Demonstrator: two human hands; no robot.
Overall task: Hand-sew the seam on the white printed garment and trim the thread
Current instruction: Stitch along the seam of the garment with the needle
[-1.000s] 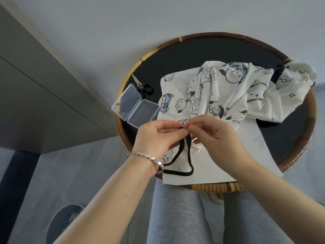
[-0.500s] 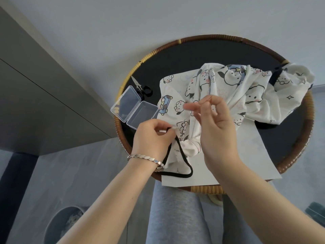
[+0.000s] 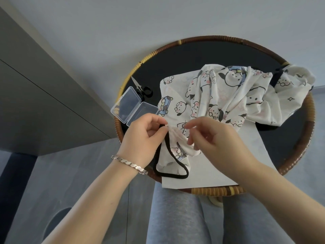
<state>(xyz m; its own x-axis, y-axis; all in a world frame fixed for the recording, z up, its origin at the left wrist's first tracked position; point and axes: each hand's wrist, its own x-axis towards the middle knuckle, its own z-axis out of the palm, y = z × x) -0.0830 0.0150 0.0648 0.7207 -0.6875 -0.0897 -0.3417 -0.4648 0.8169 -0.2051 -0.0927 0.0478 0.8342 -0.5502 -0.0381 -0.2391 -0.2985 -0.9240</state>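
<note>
One gathered garment seam pinched in left grip, right grip just beside, hold unclear.

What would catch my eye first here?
Two hands meet mid-picture: the left hand pinches the cartoon-print garment by its black strap, and the right hand touches the fabric beside it. The garment lies heaped on a round dark tray, with an open clear box and scissors at its left.

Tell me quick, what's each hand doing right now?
Left hand: closed, pinching the garment at its gathered edge.
Right hand: fingertips pinched at the garment; holding what, cannot tell.
</note>
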